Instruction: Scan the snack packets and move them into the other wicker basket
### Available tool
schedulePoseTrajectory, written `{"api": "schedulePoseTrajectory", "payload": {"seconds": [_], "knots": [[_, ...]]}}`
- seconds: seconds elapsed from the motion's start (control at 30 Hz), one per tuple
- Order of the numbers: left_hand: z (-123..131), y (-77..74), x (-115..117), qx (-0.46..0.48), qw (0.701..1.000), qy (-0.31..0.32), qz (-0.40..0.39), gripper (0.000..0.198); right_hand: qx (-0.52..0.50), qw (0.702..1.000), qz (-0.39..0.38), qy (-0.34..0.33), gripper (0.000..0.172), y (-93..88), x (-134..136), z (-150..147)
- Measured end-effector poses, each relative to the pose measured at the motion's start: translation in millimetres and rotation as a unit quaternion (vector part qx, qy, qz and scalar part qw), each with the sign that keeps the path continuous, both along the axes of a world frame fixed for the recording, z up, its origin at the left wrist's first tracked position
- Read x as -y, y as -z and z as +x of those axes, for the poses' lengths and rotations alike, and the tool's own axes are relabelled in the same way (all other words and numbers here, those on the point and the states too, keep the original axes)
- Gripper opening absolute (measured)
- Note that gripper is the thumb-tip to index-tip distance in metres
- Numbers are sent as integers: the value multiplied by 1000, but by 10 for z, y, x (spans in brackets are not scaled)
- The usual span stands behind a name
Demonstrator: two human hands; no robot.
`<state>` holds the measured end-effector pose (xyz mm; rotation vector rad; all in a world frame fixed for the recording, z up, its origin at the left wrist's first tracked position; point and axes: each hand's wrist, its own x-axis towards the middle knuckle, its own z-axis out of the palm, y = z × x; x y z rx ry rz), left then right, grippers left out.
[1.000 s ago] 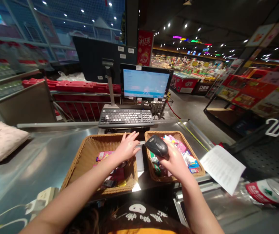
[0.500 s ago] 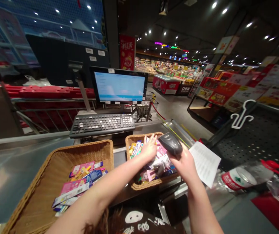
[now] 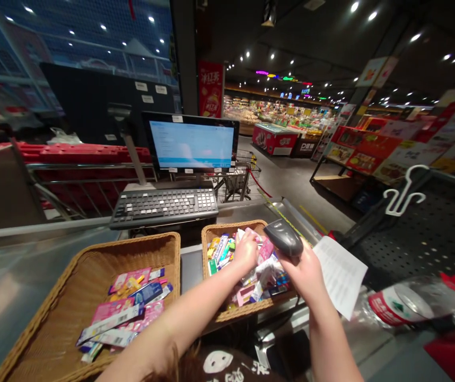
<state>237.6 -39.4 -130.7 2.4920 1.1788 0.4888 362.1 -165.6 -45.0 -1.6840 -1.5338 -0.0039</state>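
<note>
My right hand (image 3: 305, 270) grips a dark handheld barcode scanner (image 3: 284, 237) above the right wicker basket (image 3: 215, 233), which is full of small colourful snack packets (image 3: 221, 249). My left hand (image 3: 245, 250) reaches into that basket with its fingers curled on a pink packet (image 3: 265, 248) lying among the others. The left wicker basket (image 3: 92, 254) holds several flat packets (image 3: 126, 305), pink, blue and white.
A keyboard (image 3: 164, 206) and a lit monitor (image 3: 191, 143) stand behind the baskets on the steel counter (image 3: 20, 265). A printed paper sheet (image 3: 341, 273) lies to the right, with a plastic-wrapped bottle (image 3: 406, 302) beyond it. Shop aisles and red displays (image 3: 370, 148) fill the background.
My left hand has crossed from the left basket into the right one and closed on a packet. The view has swung right. The scanner hand has stayed over the right basket.
</note>
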Motion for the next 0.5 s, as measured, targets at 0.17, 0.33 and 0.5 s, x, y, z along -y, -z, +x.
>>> {"api": "schedulePoseTrajectory", "payload": {"seconds": [0.17, 0.33, 0.5], "knots": [[-276, -247, -82, 50, 998, -14, 21, 22, 2, 1000, 5, 3, 30, -14, -43, -45], [-728, -626, -167, 91, 994, -41, 36, 24, 1, 1000, 22, 11, 39, -34, -101, -112], [-1165, -935, -192, 104, 990, -67, 62, 23, 1, 999, 36, 1, 48, -86, -175, -227]]}}
